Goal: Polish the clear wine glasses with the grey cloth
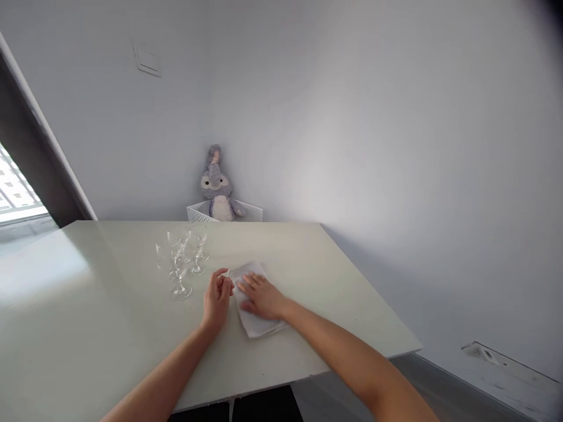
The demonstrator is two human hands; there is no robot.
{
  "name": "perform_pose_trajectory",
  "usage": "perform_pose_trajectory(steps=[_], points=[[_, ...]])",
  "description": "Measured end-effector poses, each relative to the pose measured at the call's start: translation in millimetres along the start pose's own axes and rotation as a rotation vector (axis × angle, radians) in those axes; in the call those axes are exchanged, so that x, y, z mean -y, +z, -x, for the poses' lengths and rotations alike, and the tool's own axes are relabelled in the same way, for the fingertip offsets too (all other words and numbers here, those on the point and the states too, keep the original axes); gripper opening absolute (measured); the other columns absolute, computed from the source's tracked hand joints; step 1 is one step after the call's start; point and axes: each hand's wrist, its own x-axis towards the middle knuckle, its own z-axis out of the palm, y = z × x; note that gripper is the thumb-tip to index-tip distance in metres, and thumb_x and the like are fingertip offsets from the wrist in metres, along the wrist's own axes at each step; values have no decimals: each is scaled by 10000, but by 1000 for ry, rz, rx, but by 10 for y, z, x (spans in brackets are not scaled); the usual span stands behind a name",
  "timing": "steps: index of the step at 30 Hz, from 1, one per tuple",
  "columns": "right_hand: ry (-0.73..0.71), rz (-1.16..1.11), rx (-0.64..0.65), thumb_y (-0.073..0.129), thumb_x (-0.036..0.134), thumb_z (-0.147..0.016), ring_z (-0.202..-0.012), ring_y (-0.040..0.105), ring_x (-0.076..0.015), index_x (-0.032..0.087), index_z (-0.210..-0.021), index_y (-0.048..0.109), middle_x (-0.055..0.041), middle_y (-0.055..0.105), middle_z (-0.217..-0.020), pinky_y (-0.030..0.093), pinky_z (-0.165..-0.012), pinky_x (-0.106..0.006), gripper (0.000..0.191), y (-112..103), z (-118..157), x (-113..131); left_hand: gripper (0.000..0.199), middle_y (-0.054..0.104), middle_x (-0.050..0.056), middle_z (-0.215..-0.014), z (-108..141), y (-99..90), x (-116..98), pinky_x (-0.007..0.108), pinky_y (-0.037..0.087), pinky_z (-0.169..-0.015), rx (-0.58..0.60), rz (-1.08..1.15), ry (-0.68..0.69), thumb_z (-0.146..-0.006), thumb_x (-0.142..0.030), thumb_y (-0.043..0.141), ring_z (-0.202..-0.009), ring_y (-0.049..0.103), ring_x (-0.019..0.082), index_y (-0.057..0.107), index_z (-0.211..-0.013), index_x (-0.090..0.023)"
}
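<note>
A folded white cloth (257, 327) lies flat on the pale table, a little right of the middle. My right hand (260, 296) rests palm down on it, fingers stretched out and slightly blurred. At the cloth's left edge is my left hand (217, 299), its fingers curled in; whether they pinch the edge or anything else is hidden. Several clear stemmed glasses (181, 289) stand close together to the left of my left hand, apart from it. Their outlines overlap, so single glasses are hard to separate.
The pale table (114, 328) has its front edge near me and its right edge beside the wall. Behind its far edge, a grey plush toy (221, 206) sits in a white perforated basket (254, 213). A window is at far left.
</note>
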Motion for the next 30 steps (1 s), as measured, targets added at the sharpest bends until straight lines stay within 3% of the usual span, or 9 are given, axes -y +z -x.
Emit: perform_pose_trajectory(steps=[3, 7, 13, 17, 20, 23, 26, 28, 30], points=[[-151, -46, 13, 344, 551, -826, -1316, 98, -234, 213, -1345, 274, -66, 201, -1432, 107, -1057, -411, 623, -38, 286, 349, 274, 492, -49, -615, 90, -63, -153, 238, 408, -580, -73, 206, -91, -748, -293, 488, -549, 462, 92, 449, -1007, -211], [-134, -84, 16, 384, 522, -826, -1305, 164, -208, 258, -1325, 321, -25, 263, -1412, 129, -1064, -390, 568, -130, 721, 423, 276, 505, -33, -691, 213, -284, -295, 217, 425, -553, -249, 527, -354, -705, -237, 540, -571, 494, 74, 447, -964, -219], [58, -56, -71, 344, 407, -876, -1258, 296, -188, 273, -1256, 435, -9, 383, -1349, 209, -1042, -380, 414, -145, 1030, -21, 277, 530, 34, -787, 16, -687, -144, 234, 479, -543, -512, 842, -672, -752, -138, 445, -562, 546, 83, 348, -1005, -196], [240, -167, -262, 334, 444, -861, -1194, 388, -236, 191, -1121, 563, -75, 508, -1240, 266, -1002, -417, 430, -103, 950, -350, 398, 527, 130, -1015, -246, -799, -26, 357, 519, -603, -464, 1004, -727, -853, -280, 310, -772, 631, 180, 140, -1213, -282], [476, -529, -440, 326, 542, -826, -996, 544, -281, 140, -911, 624, -124, 630, -1017, 404, -854, -424, 508, -107, 765, -485, 380, 492, 159, -1120, -381, -828, 24, 456, 508, -647, -389, 1106, -707, -881, -401, 207, -893, 619, 232, 94, -1237, -335], [631, -1093, -584, 341, 572, -804, -835, 607, -262, 139, -851, 600, -111, 658, -886, 471, -707, -372, 506, -156, 539, -535, 345, 484, 181, -1154, -457, -849, 58, 466, 507, -663, -356, 1177, -678, -882, -436, 138, -962, 592, 256, 309, -1126, -263], [577, -1583, -594, 405, 489, -807, -851, 613, -227, 163, -881, 594, -85, 663, -899, 482, -712, -333, 384, -267, 361, -551, 313, 513, 178, -1122, -478, -867, 69, 442, 519, -689, -351, 1264, -634, -885, -399, 200, -994, 575, 264, 418, -942, -181], [487, -1804, -572, 440, 430, -804, -849, 617, -213, 175, -884, 600, -68, 671, -867, 484, -728, -327, 311, -394, 296, -572, 214, 533, 172, -1090, -457, -864, 48, 423, 527, -705, -368, 1296, -631, -874, -324, 294, -985, 580, 255, 428, -888, -156], [370, -1954, -647, 443, 406, -805, -836, 621, -198, 197, -899, 600, -43, 676, -842, 486, -737, -329, 278, -550, 264, -617, 125, 547, 169, -1065, -407, -828, -3, 399, 537, -704, -380, 1289, -657, -847, -241, 357, -965, 591, 242, 435, -855, -144]])
